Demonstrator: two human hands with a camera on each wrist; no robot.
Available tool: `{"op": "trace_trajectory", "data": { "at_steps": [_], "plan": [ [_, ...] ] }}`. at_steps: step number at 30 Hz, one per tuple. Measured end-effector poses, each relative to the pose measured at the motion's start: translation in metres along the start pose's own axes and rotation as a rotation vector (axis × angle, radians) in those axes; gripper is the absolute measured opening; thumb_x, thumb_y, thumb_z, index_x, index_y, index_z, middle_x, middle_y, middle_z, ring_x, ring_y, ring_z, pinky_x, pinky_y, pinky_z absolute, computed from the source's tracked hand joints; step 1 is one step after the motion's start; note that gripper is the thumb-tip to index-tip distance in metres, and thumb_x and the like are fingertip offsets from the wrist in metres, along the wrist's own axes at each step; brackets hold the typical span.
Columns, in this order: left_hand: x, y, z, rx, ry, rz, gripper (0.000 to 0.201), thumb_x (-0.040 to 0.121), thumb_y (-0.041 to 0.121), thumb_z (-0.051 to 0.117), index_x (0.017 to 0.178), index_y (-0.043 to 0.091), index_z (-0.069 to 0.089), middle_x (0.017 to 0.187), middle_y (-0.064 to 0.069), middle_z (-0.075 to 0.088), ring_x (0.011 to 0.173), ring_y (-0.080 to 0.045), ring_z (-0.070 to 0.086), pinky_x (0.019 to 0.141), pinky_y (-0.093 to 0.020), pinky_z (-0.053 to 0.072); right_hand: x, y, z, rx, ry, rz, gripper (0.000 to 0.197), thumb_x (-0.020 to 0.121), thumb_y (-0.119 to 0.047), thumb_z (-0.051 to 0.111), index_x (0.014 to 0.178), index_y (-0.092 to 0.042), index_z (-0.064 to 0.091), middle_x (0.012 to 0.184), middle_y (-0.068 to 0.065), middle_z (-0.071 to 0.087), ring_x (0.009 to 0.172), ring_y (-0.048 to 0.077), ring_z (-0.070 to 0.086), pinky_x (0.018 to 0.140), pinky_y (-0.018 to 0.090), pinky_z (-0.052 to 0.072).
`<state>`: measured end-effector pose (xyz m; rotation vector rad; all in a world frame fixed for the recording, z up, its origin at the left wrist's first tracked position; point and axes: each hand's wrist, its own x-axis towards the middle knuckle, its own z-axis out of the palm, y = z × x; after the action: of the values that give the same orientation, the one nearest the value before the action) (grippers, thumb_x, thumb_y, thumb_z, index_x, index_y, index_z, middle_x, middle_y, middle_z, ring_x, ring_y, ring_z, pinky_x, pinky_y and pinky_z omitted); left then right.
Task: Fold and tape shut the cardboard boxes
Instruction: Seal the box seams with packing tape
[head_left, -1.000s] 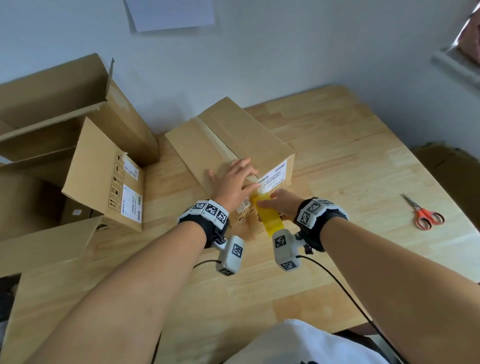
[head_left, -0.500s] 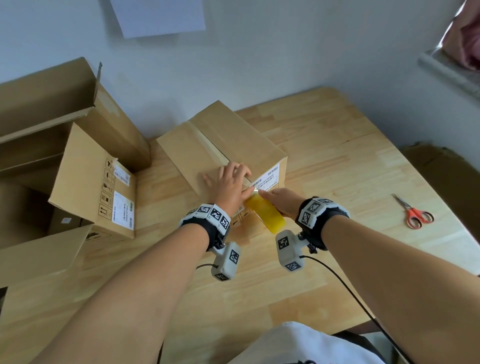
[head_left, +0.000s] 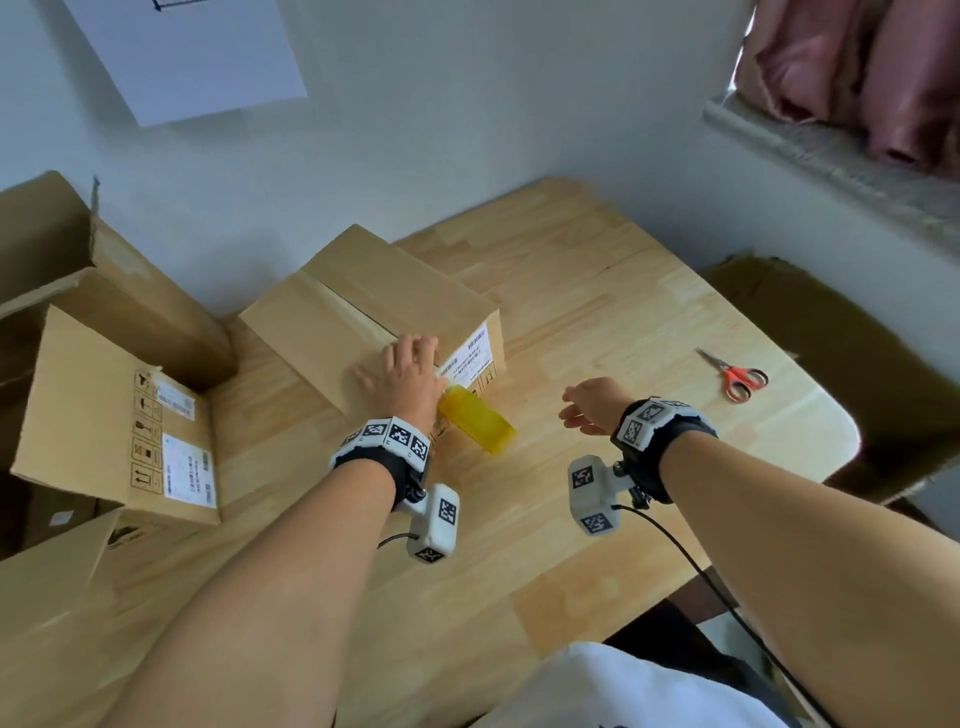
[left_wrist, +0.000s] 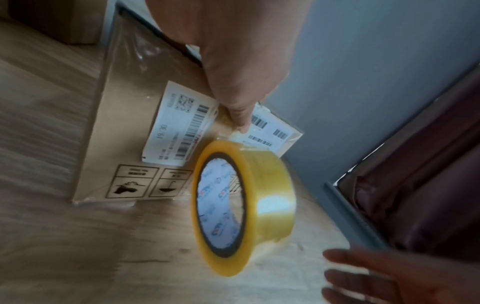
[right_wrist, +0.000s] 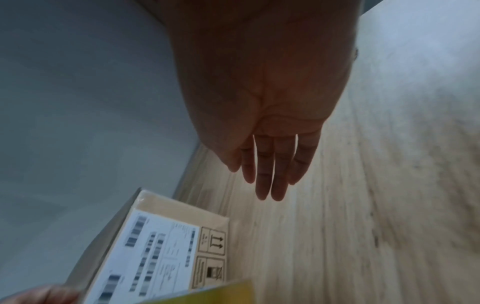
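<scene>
A closed cardboard box (head_left: 374, 306) sits on the wooden table (head_left: 597, 322). My left hand (head_left: 410, 364) lies flat on the near end of its top, and the thumb (left_wrist: 240, 121) presses a strip of tape onto the labelled side (left_wrist: 179, 131). A yellow tape roll (head_left: 475, 418) dangles from that strip just in front of the box, with no hand on it; it looks blurred in the left wrist view (left_wrist: 259, 207). My right hand (head_left: 584, 410) hovers to the roll's right, fingers (right_wrist: 270, 164) straight and empty.
Orange-handled scissors (head_left: 735, 374) lie at the table's right edge. Open cardboard boxes (head_left: 114, 415) crowd the left side. A wall runs behind the table and a window ledge (head_left: 831, 161) sits at the upper right.
My right hand let go of the tape roll and drew away to the right. The roll now dangles from the strip. My left hand stays on the box.
</scene>
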<state>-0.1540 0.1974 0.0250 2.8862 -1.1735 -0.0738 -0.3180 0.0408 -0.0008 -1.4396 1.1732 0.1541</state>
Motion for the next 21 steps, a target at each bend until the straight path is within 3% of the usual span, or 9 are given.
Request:
{"op": "trace_trajectory", "data": {
  "at_steps": [2, 6, 8, 9, 10, 12, 17, 21],
  "plan": [
    [0.003, 0.005, 0.001, -0.016, 0.004, -0.025, 0.041, 0.088, 0.029, 0.061, 0.123, 0.023, 0.040, 0.135, -0.003, 0.036, 0.126, -0.023, 0.032, 0.103, -0.062, 0.031, -0.001, 0.013, -0.012, -0.015, 0.046, 0.008, 0.016, 0.099, -0.014, 0.042, 0.097, -0.005, 0.055, 0.085, 0.009, 0.064, 0.077, 0.021, 0.059, 0.063, 0.027, 0.047],
    [0.011, 0.017, 0.004, 0.010, -0.017, -0.057, 0.047, 0.085, 0.013, 0.062, 0.121, 0.017, 0.033, 0.134, -0.010, 0.034, 0.118, -0.025, 0.033, 0.096, -0.047, 0.041, 0.001, 0.036, -0.034, -0.033, 0.119, 0.085, 0.011, 0.097, -0.008, 0.043, 0.089, -0.006, 0.050, 0.076, 0.002, 0.052, 0.065, 0.014, 0.051, 0.057, 0.020, 0.041],
    [0.015, 0.024, 0.004, 0.065, -0.041, -0.075, 0.049, 0.084, 0.008, 0.060, 0.120, 0.016, 0.028, 0.132, -0.012, 0.033, 0.116, -0.026, 0.034, 0.092, -0.046, 0.044, 0.006, 0.044, -0.048, -0.099, 0.231, 0.090, 0.023, 0.099, -0.007, 0.037, 0.079, -0.003, 0.049, 0.079, 0.007, 0.049, 0.068, 0.017, 0.050, 0.067, 0.025, 0.041],
    [0.016, 0.028, 0.003, 0.087, -0.058, -0.097, 0.047, 0.083, 0.006, 0.058, 0.118, 0.016, 0.027, 0.132, -0.011, 0.032, 0.116, -0.027, 0.034, 0.091, -0.047, 0.045, 0.009, 0.044, -0.056, -0.163, 0.284, 0.083, 0.023, 0.100, -0.008, 0.035, 0.087, -0.002, 0.053, 0.089, 0.011, 0.054, 0.078, 0.020, 0.054, 0.075, 0.028, 0.042],
    [0.017, 0.033, 0.002, 0.108, -0.079, -0.122, 0.046, 0.083, 0.004, 0.056, 0.118, 0.016, 0.027, 0.131, -0.011, 0.031, 0.117, -0.027, 0.034, 0.090, -0.047, 0.046, 0.012, 0.046, -0.063, -0.218, 0.336, 0.072, 0.023, 0.100, -0.011, 0.035, 0.105, -0.001, 0.055, 0.107, 0.014, 0.056, 0.096, 0.026, 0.057, 0.085, 0.032, 0.042],
    [0.017, 0.043, -0.001, 0.152, -0.121, -0.163, 0.046, 0.082, 0.002, 0.054, 0.119, 0.015, 0.028, 0.131, -0.011, 0.030, 0.121, -0.030, 0.033, 0.088, -0.049, 0.047, 0.018, 0.050, -0.077, -0.287, 0.418, 0.077, 0.035, 0.100, -0.013, 0.036, 0.132, -0.002, 0.042, 0.136, 0.019, 0.041, 0.121, 0.034, 0.046, 0.099, 0.039, 0.037],
    [0.021, 0.062, -0.006, 0.220, -0.209, -0.251, 0.058, 0.081, 0.001, 0.061, 0.127, 0.014, 0.027, 0.138, -0.012, 0.025, 0.133, -0.038, 0.023, 0.089, -0.052, 0.046, 0.033, 0.059, -0.115, -0.414, 0.476, 0.124, 0.045, 0.097, -0.019, 0.039, 0.140, -0.009, 0.035, 0.148, 0.017, 0.025, 0.134, 0.037, 0.028, 0.108, 0.045, 0.029],
    [0.025, 0.065, -0.004, 0.220, -0.221, -0.287, 0.061, 0.080, 0.002, 0.064, 0.127, 0.014, 0.027, 0.139, -0.012, 0.025, 0.132, -0.037, 0.026, 0.091, -0.053, 0.045, 0.044, 0.074, -0.143, -0.397, 0.515, 0.140, 0.052, 0.091, -0.005, 0.042, 0.140, -0.002, 0.029, 0.148, 0.019, 0.023, 0.136, 0.034, 0.025, 0.109, 0.043, 0.026]
  ]
}}
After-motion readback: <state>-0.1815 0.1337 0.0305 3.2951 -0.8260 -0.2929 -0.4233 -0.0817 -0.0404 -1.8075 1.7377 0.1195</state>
